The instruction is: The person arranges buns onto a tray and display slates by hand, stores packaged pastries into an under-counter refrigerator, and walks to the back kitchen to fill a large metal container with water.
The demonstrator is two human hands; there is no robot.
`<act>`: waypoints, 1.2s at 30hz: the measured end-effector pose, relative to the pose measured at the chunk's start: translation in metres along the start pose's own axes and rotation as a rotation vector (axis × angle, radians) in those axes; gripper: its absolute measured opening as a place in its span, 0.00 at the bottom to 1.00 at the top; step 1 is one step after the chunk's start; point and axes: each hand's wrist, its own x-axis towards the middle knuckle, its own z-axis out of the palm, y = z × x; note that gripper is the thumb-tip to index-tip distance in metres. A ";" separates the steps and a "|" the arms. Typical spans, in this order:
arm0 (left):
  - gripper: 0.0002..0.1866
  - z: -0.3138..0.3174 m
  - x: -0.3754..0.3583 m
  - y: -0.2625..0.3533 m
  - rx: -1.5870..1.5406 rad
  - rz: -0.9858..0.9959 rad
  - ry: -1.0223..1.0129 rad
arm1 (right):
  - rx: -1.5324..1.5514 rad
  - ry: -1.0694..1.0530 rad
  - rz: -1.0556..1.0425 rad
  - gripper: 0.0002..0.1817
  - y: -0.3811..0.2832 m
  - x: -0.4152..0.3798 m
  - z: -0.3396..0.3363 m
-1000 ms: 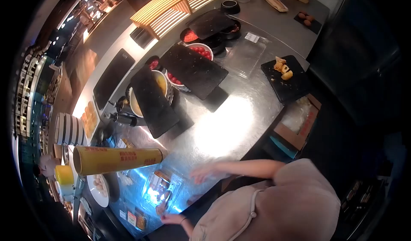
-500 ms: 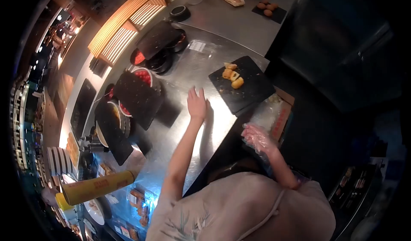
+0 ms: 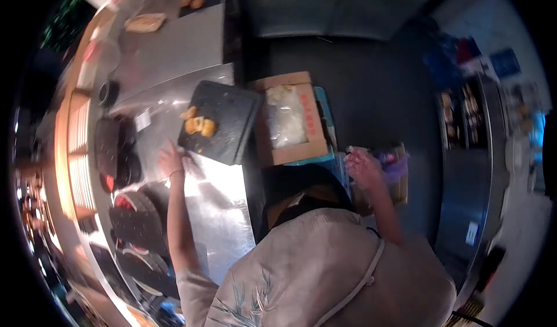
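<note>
My bare left hand point(image 3: 170, 159) has its fingers spread over the steel counter point(image 3: 220, 214), just left of a dark cutting board point(image 3: 223, 144). Cut golden-brown food pieces point(image 3: 201, 126) and crumbs lie on that board, near my fingertips. My right hand point(image 3: 364, 167) wears a clear plastic glove and hangs over the floor side, right of the counter. Its fingers are curled, and I cannot tell what, if anything, is in them. Between the board and my right hand stands an open cardboard box point(image 3: 320, 144) with a clear plastic bag point(image 3: 285, 118) inside.
A purple item point(image 3: 395, 169) in another carton lies beyond my right hand. Dark-lidded round containers point(image 3: 132, 214) line the counter's left side. At the far end are a wrapped long item point(image 3: 145, 23) and several brown round items point(image 3: 196, 1). A steel cabinet point(image 3: 464, 211) stands at right.
The view has swung to the right, so the counter now sits further left and the cardboard box shows fully. My left hand stays over the counter near the board; my right hand stays beside the box.
</note>
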 end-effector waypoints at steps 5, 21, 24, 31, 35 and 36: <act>0.24 -0.011 0.000 -0.001 0.141 -0.041 -0.012 | -0.053 0.177 -0.254 0.13 0.003 -0.064 -0.043; 0.23 -0.199 0.064 -0.076 -0.381 -0.275 0.467 | -0.391 0.298 -0.468 0.10 -0.037 -0.106 -0.058; 0.22 -0.320 0.033 0.042 -0.748 0.036 0.725 | -0.210 0.239 -0.473 0.12 -0.062 -0.103 -0.032; 0.21 -0.422 -0.049 0.292 -1.526 0.823 0.196 | -0.490 0.243 -0.982 0.16 -0.127 -0.122 -0.023; 0.19 -0.475 -0.127 0.377 -1.527 1.246 -0.023 | -0.902 1.202 -1.033 0.47 -0.146 -0.163 -0.049; 0.19 -0.488 -0.146 0.389 -1.651 1.299 -0.181 | -0.756 1.137 -0.932 0.51 -0.151 -0.178 -0.051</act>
